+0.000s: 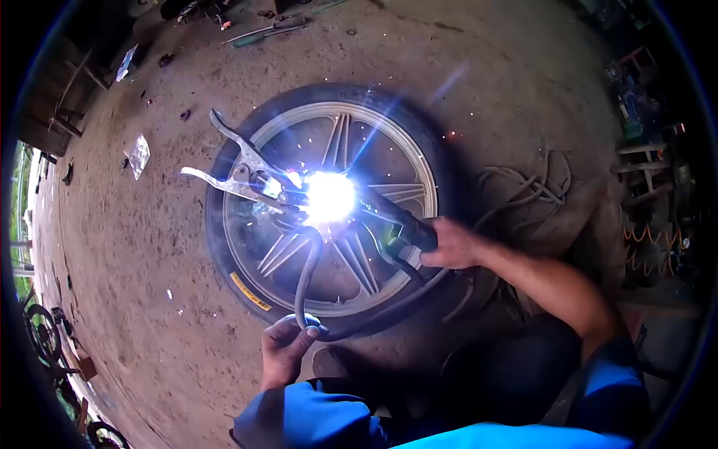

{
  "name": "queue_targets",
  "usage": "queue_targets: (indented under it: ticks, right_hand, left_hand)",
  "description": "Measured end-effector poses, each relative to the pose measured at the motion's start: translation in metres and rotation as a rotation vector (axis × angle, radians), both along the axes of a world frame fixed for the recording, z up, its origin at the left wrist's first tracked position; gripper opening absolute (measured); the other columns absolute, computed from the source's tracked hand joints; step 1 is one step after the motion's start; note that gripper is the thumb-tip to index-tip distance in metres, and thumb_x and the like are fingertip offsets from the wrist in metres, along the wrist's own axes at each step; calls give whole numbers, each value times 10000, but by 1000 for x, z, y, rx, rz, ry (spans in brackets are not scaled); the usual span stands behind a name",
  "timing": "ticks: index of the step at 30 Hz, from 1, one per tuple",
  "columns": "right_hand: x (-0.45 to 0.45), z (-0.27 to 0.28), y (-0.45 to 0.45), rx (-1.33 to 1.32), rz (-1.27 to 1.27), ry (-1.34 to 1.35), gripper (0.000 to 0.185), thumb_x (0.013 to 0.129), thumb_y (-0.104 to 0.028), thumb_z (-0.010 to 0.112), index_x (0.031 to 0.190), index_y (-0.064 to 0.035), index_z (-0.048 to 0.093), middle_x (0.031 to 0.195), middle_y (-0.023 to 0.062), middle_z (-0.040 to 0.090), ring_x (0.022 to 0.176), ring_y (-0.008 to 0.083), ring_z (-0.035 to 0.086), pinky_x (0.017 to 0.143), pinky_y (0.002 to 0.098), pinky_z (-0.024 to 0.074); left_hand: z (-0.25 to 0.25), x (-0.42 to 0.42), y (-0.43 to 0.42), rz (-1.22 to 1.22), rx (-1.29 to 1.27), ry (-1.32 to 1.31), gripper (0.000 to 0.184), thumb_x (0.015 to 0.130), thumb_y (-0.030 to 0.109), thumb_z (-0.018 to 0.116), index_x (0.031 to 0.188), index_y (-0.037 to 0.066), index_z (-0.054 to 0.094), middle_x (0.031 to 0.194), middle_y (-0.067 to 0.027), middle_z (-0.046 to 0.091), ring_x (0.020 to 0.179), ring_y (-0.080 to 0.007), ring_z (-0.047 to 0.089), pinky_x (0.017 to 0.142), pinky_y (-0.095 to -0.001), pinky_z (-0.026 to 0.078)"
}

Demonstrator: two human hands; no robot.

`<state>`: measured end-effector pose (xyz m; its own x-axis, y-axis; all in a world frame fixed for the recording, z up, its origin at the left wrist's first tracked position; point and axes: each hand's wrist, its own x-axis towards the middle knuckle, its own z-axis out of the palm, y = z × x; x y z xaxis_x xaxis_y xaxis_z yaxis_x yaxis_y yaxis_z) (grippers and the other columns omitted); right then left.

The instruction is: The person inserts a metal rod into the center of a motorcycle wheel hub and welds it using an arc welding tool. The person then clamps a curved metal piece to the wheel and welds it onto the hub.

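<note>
A spoked wheel with a black tyre (431, 161) lies flat on the floor. Over its hub burns a blinding white-blue light with sparks, hiding what is beneath. My right hand (455, 245) is closed around the dark handle of a torch-like tool (407, 227) that points into the glare. At the tyre's near edge, my left hand (290, 337) pinches a bent grey rod (308, 273), which curves up toward the light. Metal locking pliers (243, 168) sit left of the hub, their two handles spread and their jaws lost in the glare.
Coiled cable (535, 183) lies on the concrete floor right of the wheel. Tools with green handles (258, 37) are at the top. Clear plastic scrap (139, 156) lies to the left. Cluttered equipment (645, 161) and orange coiled hoses (654, 251) stand along the right side.
</note>
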<state>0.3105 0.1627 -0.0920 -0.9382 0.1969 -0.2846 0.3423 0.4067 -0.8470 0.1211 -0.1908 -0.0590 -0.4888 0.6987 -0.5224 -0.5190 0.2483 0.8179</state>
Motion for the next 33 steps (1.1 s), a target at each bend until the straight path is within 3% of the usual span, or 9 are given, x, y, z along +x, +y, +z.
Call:
queue_targets:
  ticks: [5, 7, 8, 10, 12, 16, 20, 28, 33]
  right_hand:
    - [-5, 5, 6, 3, 96, -278, 407, 755, -248, 749, 1043, 3, 608, 839, 137, 629, 774, 262, 602, 758, 408, 522]
    - [-7, -10, -12, 209, -94, 70, 339, 759, -230, 747, 965, 2, 608, 825, 133, 636, 750, 242, 577, 712, 413, 506]
    - [-1, -8, -5, 129, -53, 51, 331, 759, -228, 748, 948, 4, 607, 815, 123, 640, 741, 231, 566, 698, 414, 500]
    - [-4, 10, -2, -86, -44, -95, 316, 751, -211, 734, 931, 8, 598, 710, 89, 543, 667, 178, 497, 649, 381, 483]
    - [-7, 10, -3, 2, -61, -109, 283, 743, -195, 724, 891, -2, 581, 689, 78, 482, 645, 165, 470, 618, 378, 465]
    - [-13, 22, -5, -1, -12, -250, 271, 740, -188, 720, 870, -7, 566, 680, 92, 510, 628, 198, 493, 613, 398, 464]
    - [-8, 13, 0, 40, -31, -8, 259, 743, -197, 712, 861, -17, 568, 713, 140, 591, 626, 280, 540, 618, 426, 473]
    - [-3, 13, -3, -70, -66, -86, 264, 727, -197, 712, 790, -18, 528, 642, 73, 497, 607, 179, 478, 587, 402, 442]
    - [-3, 9, -3, -52, -102, -181, 263, 723, -193, 704, 793, -14, 524, 645, 63, 473, 612, 173, 458, 585, 395, 438]
  left_hand:
    - [-1, 0, -3, 1, -55, 8, 189, 928, 119, 776, 1041, -25, 726, 952, -99, 760, 920, -181, 704, 898, -340, 543]
    - [7, -2, 3, -40, -134, 64, 175, 924, 99, 773, 1037, -25, 725, 950, -99, 760, 916, -180, 705, 895, -336, 545]
    - [4, 1, 2, 9, -9, -25, 191, 918, 115, 786, 1037, -24, 727, 956, -98, 764, 919, -177, 705, 899, -335, 543]
    - [2, 1, -1, 17, -44, -30, 213, 914, 139, 797, 1038, -21, 729, 964, -99, 769, 920, -178, 706, 905, -336, 540]
    - [2, 0, -1, -4, -49, -35, 232, 910, 152, 804, 1047, -20, 729, 970, -100, 772, 918, -180, 705, 911, -335, 538]
    - [4, 1, 2, -16, -53, -11, 215, 920, 138, 791, 1049, -21, 725, 965, -101, 770, 918, -185, 703, 915, -338, 537]
    - [3, 0, 0, -16, -42, -16, 195, 930, 126, 777, 1043, -24, 723, 962, -103, 767, 929, -192, 701, 925, -347, 535]
    - [2, 1, 0, -26, -37, -4, 191, 931, 128, 772, 1034, -28, 731, 958, -100, 766, 931, -193, 701, 934, -354, 531]
    - [4, 1, 2, -28, -31, -7, 189, 928, 134, 774, 1018, -29, 739, 953, -99, 766, 928, -193, 701, 934, -352, 529]
